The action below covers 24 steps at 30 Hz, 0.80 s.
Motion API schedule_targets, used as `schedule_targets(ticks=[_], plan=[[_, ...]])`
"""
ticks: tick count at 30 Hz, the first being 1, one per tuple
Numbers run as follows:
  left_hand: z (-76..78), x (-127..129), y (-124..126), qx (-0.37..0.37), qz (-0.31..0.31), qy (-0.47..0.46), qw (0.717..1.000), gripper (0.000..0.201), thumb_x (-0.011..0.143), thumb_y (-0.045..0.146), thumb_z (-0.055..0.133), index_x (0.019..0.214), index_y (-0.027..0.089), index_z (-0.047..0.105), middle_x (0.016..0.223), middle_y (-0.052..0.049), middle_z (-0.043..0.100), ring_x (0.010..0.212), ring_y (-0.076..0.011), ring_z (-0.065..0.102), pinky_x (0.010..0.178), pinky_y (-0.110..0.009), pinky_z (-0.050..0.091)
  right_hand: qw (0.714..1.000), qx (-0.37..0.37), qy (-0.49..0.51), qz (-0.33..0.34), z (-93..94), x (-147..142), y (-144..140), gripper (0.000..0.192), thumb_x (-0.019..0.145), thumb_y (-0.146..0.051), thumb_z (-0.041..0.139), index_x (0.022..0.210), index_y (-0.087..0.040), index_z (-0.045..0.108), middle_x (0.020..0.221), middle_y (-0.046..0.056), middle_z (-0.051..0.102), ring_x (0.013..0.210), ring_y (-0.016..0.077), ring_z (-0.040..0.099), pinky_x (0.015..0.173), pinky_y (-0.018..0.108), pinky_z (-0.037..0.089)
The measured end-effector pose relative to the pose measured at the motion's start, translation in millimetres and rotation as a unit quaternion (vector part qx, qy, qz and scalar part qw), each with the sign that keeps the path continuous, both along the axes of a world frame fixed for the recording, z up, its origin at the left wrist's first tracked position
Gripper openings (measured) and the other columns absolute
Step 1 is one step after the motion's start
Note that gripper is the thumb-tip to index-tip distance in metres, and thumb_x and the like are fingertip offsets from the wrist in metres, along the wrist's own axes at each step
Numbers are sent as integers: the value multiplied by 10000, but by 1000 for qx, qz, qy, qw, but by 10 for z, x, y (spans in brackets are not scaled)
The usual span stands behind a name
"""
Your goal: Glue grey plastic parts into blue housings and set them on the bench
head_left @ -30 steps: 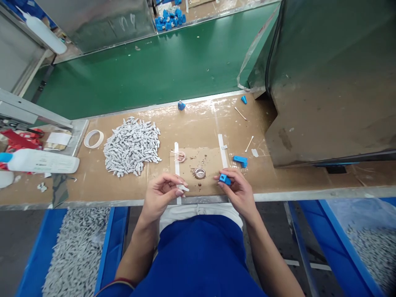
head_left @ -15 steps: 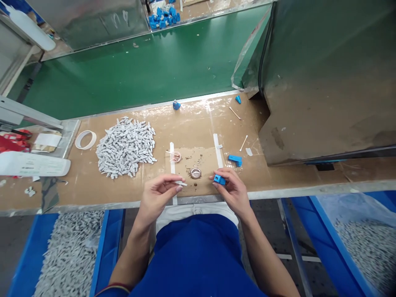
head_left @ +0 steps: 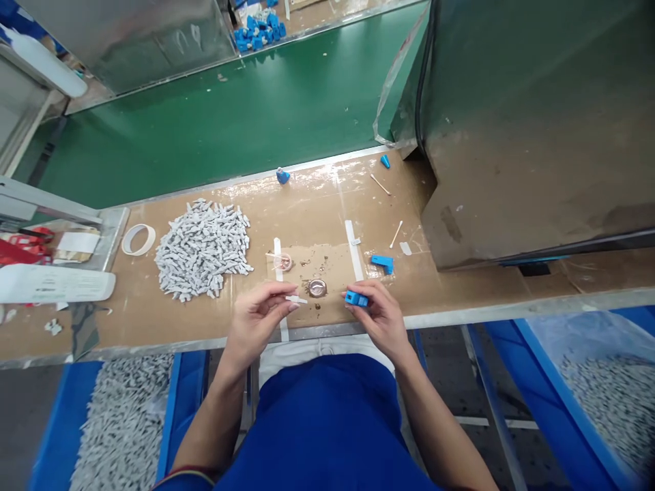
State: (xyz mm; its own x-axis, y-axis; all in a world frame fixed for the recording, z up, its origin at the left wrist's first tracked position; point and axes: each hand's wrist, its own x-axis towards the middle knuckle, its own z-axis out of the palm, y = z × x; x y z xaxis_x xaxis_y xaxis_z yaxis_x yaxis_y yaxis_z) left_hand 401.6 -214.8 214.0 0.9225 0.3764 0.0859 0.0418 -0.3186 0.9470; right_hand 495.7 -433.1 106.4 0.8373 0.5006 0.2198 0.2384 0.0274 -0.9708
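Observation:
Between the thumb and fingers of my left hand [head_left: 260, 315] is a small pale grey plastic piece [head_left: 296, 299], its narrow end pointing right. My right hand [head_left: 379, 315] pinches a blue plastic block [head_left: 357, 299] with an opening facing left. The two pieces are apart, held above the table's front edge. Between and just beyond the hands lies a small round dish [head_left: 317, 288] of brownish liquid, with drips around it. A shallow clear dish [head_left: 283, 262] with a cotton swab across it sits behind my left hand. Another blue part [head_left: 382, 264] lies beyond my right hand.
A heap of grey pieces [head_left: 203, 249] lies left, beside a tape roll [head_left: 138, 240]. A blue bottle-like item [head_left: 282, 176] stands near the green belt [head_left: 245, 116]. Cotton swabs [head_left: 396, 234] lie right, before a large metal housing [head_left: 537, 136]. Blue bins [head_left: 168, 416] sit below.
The grey piece in my left hand is turned a little and shows more clearly. My right hand has tilted the blue block slightly. The whole view has shifted a little.

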Motion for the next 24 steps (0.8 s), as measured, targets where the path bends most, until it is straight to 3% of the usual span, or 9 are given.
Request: schedule_targets(ticks=[5,12,24], plan=[[40,124,41,149,-65,-44,986,102,899,134,733,950,203,787,905,-51,759,843,-155,714,751,-238,580,1000,-4,-29,1,30,34,-3,269,950,-204,680,1202,-298,686,1087,64,650,975,201,671,834,355,566],[26,327,26,348,-164,-35,922,129,978,180,629,1056,191,732,952,-71,758,867,-176,723,773,-261,581,998,-1,-58,-2,85,45,7,279,948,-208,679,1216,-285,697,1080,72,689,991,210,687,849,357,595],[-102,432,-2,391,-206,-27,897,122,1001,172,577,1004,173,699,937,-69,735,839,-166,702,739,-239,549,998,5,-69,6,39,45,8,321,971,-214,652,1285,-278,671,1177,92,739,1087,209,713,937,364,599]])
